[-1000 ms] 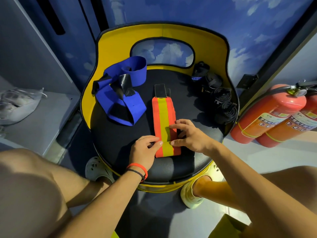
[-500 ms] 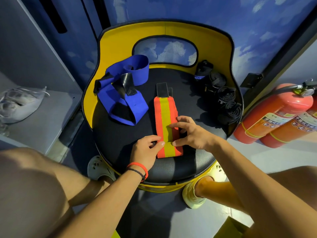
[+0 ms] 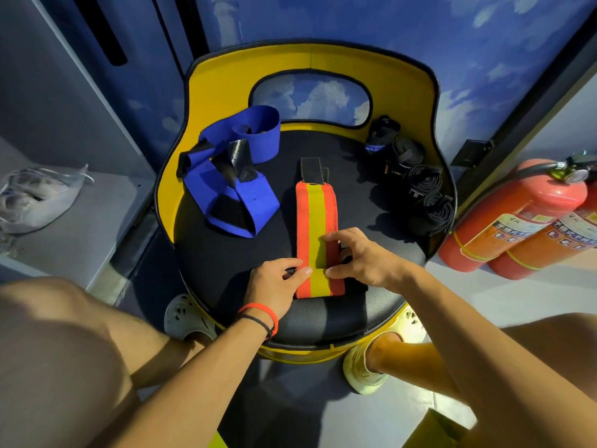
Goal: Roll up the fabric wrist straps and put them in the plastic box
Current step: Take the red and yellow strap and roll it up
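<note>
Left hand (image 3: 277, 284) pinching orange-yellow strap (image 3: 316, 215), right hand (image 3: 363, 257) pinching its other edge, flat on black seat (image 3: 226, 263)

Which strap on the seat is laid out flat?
The orange-and-yellow strap, mid-seat; the blue strap lies loosely folded, the black straps are rolled.
</note>
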`<action>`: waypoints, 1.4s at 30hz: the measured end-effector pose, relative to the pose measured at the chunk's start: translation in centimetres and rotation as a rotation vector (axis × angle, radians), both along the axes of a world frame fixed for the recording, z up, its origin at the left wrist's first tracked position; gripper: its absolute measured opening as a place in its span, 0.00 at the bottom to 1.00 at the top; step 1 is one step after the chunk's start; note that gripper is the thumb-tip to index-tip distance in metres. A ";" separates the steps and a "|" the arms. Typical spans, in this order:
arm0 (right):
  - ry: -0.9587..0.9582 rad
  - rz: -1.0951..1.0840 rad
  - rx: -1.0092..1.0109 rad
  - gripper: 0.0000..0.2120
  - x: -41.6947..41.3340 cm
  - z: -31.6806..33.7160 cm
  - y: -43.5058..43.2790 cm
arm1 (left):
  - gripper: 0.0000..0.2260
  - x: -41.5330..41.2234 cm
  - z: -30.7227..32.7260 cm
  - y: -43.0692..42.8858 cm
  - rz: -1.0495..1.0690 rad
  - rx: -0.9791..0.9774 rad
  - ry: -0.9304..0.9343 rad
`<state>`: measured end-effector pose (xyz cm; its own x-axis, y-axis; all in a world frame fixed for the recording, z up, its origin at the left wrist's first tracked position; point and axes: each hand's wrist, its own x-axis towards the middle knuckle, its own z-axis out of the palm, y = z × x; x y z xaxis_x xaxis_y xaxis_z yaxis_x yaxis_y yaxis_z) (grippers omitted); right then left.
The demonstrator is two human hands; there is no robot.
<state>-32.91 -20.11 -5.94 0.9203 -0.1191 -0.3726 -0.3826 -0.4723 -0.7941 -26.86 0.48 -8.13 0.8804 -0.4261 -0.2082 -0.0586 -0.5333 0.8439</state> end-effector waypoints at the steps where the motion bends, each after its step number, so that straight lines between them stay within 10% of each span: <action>1: -0.004 -0.011 -0.002 0.32 0.0 -0.1 0.0 | 0.12 0.0 0.1 0.0 -0.009 0.009 -0.009; 12: 0.035 -0.006 -0.162 0.28 0.0 -0.3 -0.1 | 0.09 0.3 0.2 -0.8 0.077 0.031 -0.074; 19: -0.477 -0.025 -0.653 0.08 -1.5 -1.4 2.2 | 0.11 1.3 -0.1 -2.0 0.118 0.105 -0.105; 22: -0.495 0.102 -0.777 0.17 -3.0 -1.5 4.0 | 0.13 1.5 -0.4 -2.2 0.115 0.142 -0.139; 42: -0.125 -0.359 -0.221 0.22 -4.5 -0.6 3.7 | 0.18 0.8 3.2 -0.1 -0.131 0.252 -0.025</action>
